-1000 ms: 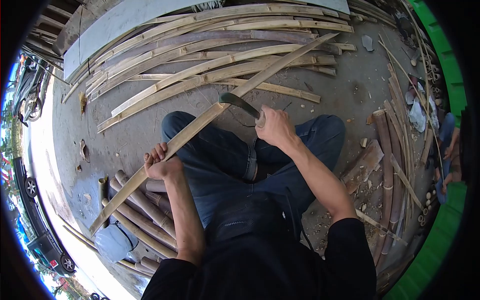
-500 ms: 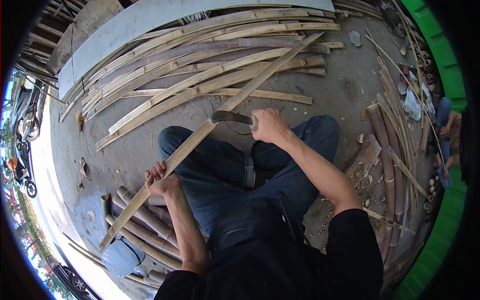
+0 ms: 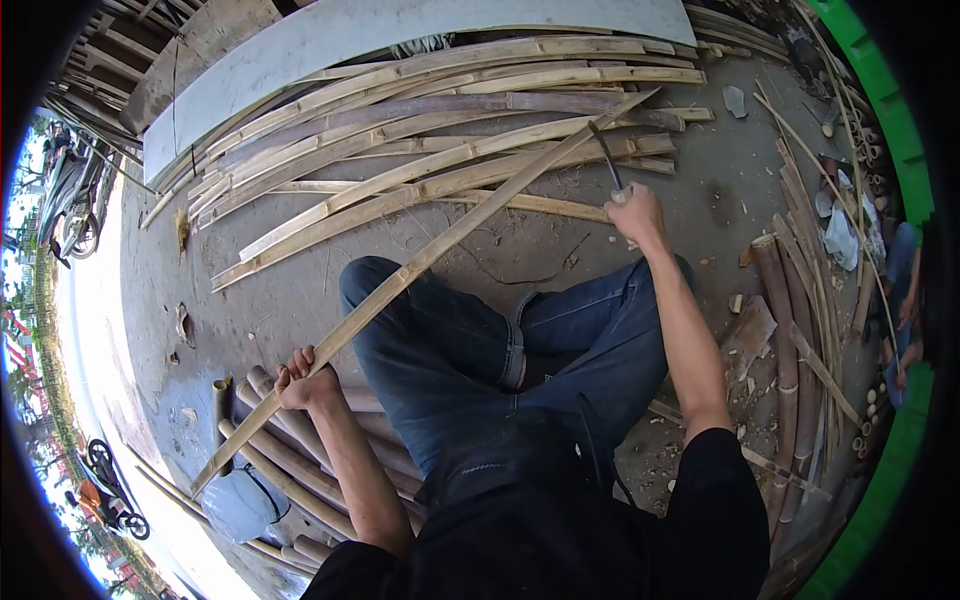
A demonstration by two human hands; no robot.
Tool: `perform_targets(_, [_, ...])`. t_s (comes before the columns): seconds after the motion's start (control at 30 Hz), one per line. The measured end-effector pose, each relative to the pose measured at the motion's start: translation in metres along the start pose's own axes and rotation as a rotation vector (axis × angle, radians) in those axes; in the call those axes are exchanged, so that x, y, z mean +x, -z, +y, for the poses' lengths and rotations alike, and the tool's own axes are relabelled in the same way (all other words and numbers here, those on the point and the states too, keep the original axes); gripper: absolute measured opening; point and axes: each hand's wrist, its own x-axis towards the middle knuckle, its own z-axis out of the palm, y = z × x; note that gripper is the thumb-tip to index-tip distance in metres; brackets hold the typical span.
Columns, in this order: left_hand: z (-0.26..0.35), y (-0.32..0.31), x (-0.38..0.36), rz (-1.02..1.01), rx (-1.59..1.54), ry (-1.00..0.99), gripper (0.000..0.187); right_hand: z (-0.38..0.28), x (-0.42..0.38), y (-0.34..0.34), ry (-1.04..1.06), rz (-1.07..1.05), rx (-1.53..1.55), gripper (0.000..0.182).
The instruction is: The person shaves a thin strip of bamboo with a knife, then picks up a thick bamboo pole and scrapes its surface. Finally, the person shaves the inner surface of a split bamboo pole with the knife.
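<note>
A long split bamboo strip [image 3: 440, 246] runs slantwise over my right-angled left knee, from the lower left up to the far pile. My left hand [image 3: 306, 382] is closed around its lower part. In my right hand [image 3: 637, 215] is the handle of a curved knife [image 3: 607, 156], whose dark blade reaches up to the strip near its far end. My right arm is stretched forward, and the knife's tip overlaps the strip's edge. Beneath that end lie many split bamboo strips [image 3: 430, 188] side by side on the concrete.
Round bamboo poles [image 3: 290, 487] lie at lower left beside a pale rounded bundle [image 3: 240, 505]. Darker poles [image 3: 780, 330] and wood chips are on the right, with plastic bags [image 3: 842, 240] behind. Another person [image 3: 905, 330] is at the right edge. A grey board [image 3: 300, 62] stands behind the strips.
My right hand has carried the knife forward and right along the strip, from near my knees towards its far end. My left hand still grips the lower part; the view has shifted slightly.
</note>
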Motion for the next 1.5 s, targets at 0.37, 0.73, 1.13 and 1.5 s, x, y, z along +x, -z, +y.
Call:
perform_targets(0.37, [0.061, 0.053, 0.062, 0.617, 0.146, 0.077, 0.02, -0.031, -0.045, -0.079, 0.066, -0.092, -0.059, 0.032])
perform_targets(0.73, [0.051, -0.013, 0.003, 0.004, 0.323, 0.026, 0.026, -0.008, -0.01, -0.02, -0.051, -0.065, 0.025, 0.04])
perform_targets(1.13, [0.04, -0.06, 0.026, -0.093, 0.184, -0.349, 0.03, -0.119, -0.132, -0.063, 0.327, -0.316, 0.11, 0.038])
perform_targets(1.5, [0.037, -0.037, 0.044, -0.626, 0.008, -0.259, 0.008, 0.006, 0.082, 0.023, -0.14, -0.181, -0.303, 0.035])
